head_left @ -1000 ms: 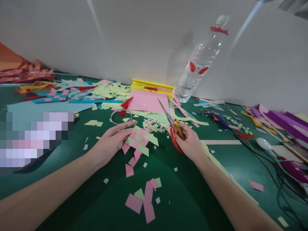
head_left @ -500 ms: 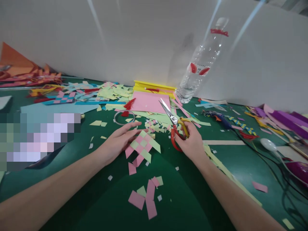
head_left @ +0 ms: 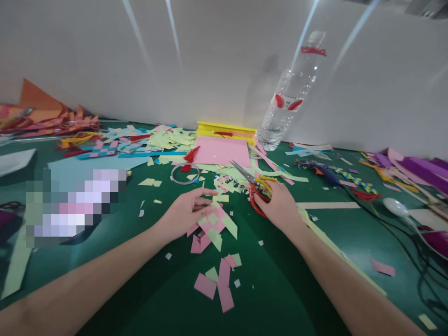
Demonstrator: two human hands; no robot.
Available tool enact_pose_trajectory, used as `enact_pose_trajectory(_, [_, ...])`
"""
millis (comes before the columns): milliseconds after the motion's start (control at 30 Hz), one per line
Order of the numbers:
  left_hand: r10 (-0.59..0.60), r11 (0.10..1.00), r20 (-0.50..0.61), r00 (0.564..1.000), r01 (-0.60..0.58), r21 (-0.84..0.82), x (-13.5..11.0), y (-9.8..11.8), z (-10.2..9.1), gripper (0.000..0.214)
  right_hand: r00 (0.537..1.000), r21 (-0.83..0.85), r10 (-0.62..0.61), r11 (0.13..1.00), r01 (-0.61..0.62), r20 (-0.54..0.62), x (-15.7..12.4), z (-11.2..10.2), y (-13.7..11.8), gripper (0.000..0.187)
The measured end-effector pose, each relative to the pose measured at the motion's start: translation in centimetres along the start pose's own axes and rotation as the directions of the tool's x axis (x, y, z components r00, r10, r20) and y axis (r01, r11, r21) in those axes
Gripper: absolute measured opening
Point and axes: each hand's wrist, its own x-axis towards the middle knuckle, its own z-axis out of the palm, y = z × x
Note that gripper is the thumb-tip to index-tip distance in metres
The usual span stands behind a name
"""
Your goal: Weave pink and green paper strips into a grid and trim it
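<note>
My left hand (head_left: 187, 212) lies on the green table with its fingers pinching the left edge of a small woven mat of pink and pale green paper strips (head_left: 213, 225). My right hand (head_left: 278, 205) is closed round the red and yellow handles of a pair of scissors (head_left: 252, 185). The scissors lie low over the paper scraps, blades pointing up and left, to the right of the mat and apart from it.
Cut pink and green scraps (head_left: 219, 282) lie near the table's front. A pink sheet (head_left: 222, 151), a yellow box (head_left: 226, 129) and a clear plastic bottle (head_left: 289, 100) stand at the back wall. A tape ring (head_left: 185, 173) lies left of centre. Purple strips and cables fill the right side.
My right hand has lowered the scissors from a raised tilt down towards the table. My left hand has closed its fingers on the woven mat and shifted it slightly toward me.
</note>
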Motion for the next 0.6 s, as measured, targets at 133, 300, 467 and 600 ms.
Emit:
enact_pose_trajectory(133, [0.033,0.999,0.01,0.999,-0.033,0.026,-0.16,0.01,0.21,0.032,1.0,-0.024,0.001,1.0,-0.001,0.0,-0.01,-0.08,0.16,0.047])
enact_pose_trajectory(300, [0.109,0.994,0.006,0.994,-0.11,0.03,-0.43,-0.05,0.53,0.031,0.998,-0.058,-0.039,0.998,0.036,-0.045,0.0,0.31,0.43,0.044])
enact_pose_trajectory(467, [0.173,0.977,-0.035,0.984,-0.168,0.129,-0.53,-0.16,0.67,0.022,0.995,-0.097,-0.046,0.995,0.037,-0.089,0.1,0.42,0.74,0.045])
enact_pose_trajectory(600, [0.22,0.959,-0.047,0.974,-0.207,0.195,-0.59,-0.12,0.7,0.026,0.99,-0.107,-0.046,0.994,0.032,-0.135,0.26,-0.31,0.68,0.042])
